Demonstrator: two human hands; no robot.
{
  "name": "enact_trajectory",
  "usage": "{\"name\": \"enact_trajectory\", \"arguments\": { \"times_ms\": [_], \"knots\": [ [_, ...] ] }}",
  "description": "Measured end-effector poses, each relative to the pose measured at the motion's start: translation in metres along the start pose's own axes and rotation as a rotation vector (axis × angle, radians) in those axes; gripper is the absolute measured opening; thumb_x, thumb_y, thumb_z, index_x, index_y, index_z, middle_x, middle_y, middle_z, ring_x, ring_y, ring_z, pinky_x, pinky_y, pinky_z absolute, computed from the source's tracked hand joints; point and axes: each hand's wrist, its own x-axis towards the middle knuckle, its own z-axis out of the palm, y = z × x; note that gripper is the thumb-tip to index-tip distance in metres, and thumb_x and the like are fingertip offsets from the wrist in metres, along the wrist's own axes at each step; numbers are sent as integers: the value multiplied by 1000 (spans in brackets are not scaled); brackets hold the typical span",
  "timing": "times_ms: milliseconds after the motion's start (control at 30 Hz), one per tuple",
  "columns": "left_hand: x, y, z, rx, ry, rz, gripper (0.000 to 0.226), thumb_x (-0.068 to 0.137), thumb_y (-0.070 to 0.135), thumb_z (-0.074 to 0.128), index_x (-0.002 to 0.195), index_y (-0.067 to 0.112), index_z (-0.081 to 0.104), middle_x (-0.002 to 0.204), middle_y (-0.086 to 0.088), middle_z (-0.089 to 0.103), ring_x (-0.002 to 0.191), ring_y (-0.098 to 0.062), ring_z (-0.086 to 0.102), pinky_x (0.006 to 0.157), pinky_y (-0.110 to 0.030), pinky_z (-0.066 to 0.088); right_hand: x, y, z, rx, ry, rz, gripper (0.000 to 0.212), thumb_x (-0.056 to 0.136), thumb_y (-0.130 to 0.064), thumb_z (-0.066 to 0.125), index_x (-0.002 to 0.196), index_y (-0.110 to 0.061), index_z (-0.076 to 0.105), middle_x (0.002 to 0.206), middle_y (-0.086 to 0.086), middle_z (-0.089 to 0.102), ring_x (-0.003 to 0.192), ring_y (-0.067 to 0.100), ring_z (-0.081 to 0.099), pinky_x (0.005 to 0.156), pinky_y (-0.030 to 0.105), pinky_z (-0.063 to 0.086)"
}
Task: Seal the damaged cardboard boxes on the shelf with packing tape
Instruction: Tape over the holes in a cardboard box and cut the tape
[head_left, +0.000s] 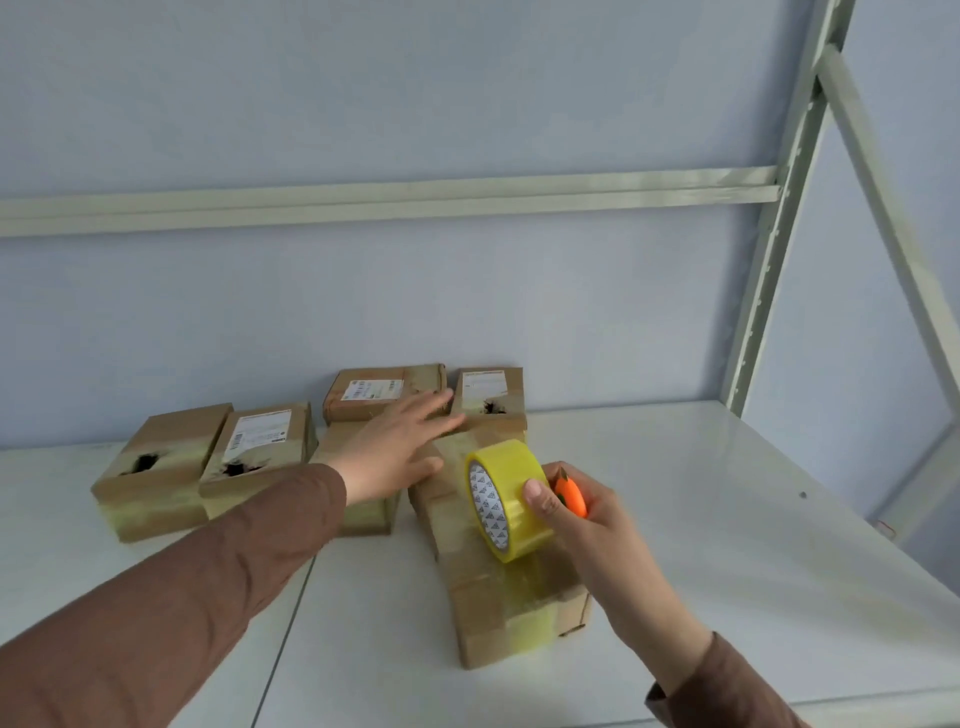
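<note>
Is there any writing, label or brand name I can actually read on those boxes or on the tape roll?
No text here is legible.
White shipping label on the second box from the left: barcode and print, too small to read.
Label on the back box behind the left hand: too blurred to read.
Label on the back right box: faint, unreadable.
Inner core of the yellow tape roll in the right hand: repeated printed logo pattern, not readable.
</note>
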Motion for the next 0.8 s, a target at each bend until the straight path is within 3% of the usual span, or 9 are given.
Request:
{"name": "enact_trajectory", "arguments": {
  "times_ms": [133, 200, 300, 400, 467, 533, 633, 733, 800],
  "knots": [
    [-13, 8, 26, -245, -160, 38, 58, 108, 12, 42, 161, 31, 27, 168, 15, 16, 156, -3, 8, 124, -18, 2, -1, 3, 1, 57, -27, 116, 46, 91, -50, 70, 104, -6, 65, 88, 12, 60, 81, 26, 60, 75, 45, 50],
    [-15, 9, 30, -204, -155, 33, 60, 109, 24, 44, 163, 30, 19, 169, 15, 8, 156, 0, 0, 119, -12, -6, -4, 4, -2, 18, -75, 125, 31, 94, -48, 69, 102, -18, 70, 91, 11, 63, 82, 24, 63, 73, 48, 54],
    [-17, 10, 27, -44, -282, 66, 79, 100, 63, 44, 164, 32, 8, 169, 12, -12, 154, -1, -17, 124, -24, -12, -5, 4, -9, -67, -169, 160, 24, 92, -45, 68, 109, -28, 71, 101, 20, 66, 87, 33, 65, 85, 63, 54],
    [-20, 17, 25, 31, -291, 182, 74, 99, 66, 34, 163, 34, 19, 171, 13, -1, 157, -8, -10, 127, -30, -5, -1, 2, -14, -192, -231, 188, 20, 98, -31, 69, 117, -34, 67, 113, 23, 66, 92, 36, 67, 82, 57, 56],
    [-25, 21, 27, -20, -223, 235, 59, 105, 55, 33, 159, 29, 36, 169, 8, 23, 155, -12, 16, 124, -23, 9, 2, -1, -12, -271, -211, 163, 13, 100, -23, 67, 111, -30, 68, 99, 11, 70, 85, 24, 68, 73, 41, 59],
    [-30, 24, 27, -84, -195, 251, 55, 107, 51, 32, 156, 29, 41, 165, 9, 29, 152, -9, 23, 123, -22, 14, -1, -5, -6, -268, -189, 134, 10, 101, -21, 65, 99, -30, 69, 79, -6, 64, 73, 11, 61, 61, 26, 52],
    [-30, 22, 26, -90, -211, 321, 62, 104, 57, 30, 161, 32, 30, 170, 12, 12, 155, -1, 7, 125, -20, 5, -21, -14, -1, -93, -118, 150, 11, 98, -32, 69, 87, -31, 72, 77, -5, 60, 73, 14, 56, 68, 28, 46],
    [-30, 21, 25, 72, -336, 261, 73, 94, 73, 27, 158, 53, 0, 168, 9, -18, 155, -6, -16, 124, -24, -8, -51, -22, -12, -47, -69, 157, 45, 84, -54, 72, 85, -11, 60, 80, 5, 52, 75, 20, 48, 73, 38, 36],
    [-31, 23, 24, 89, -362, 251, 76, 87, 82, 25, 152, 63, -8, 166, 9, -23, 153, -5, -20, 122, -25, -11, -74, -21, -18, -55, -40, 215, 53, 76, -60, 73, 84, -9, 59, 79, 4, 52, 74, 18, 48, 70, 36, 34]
  ]
}}
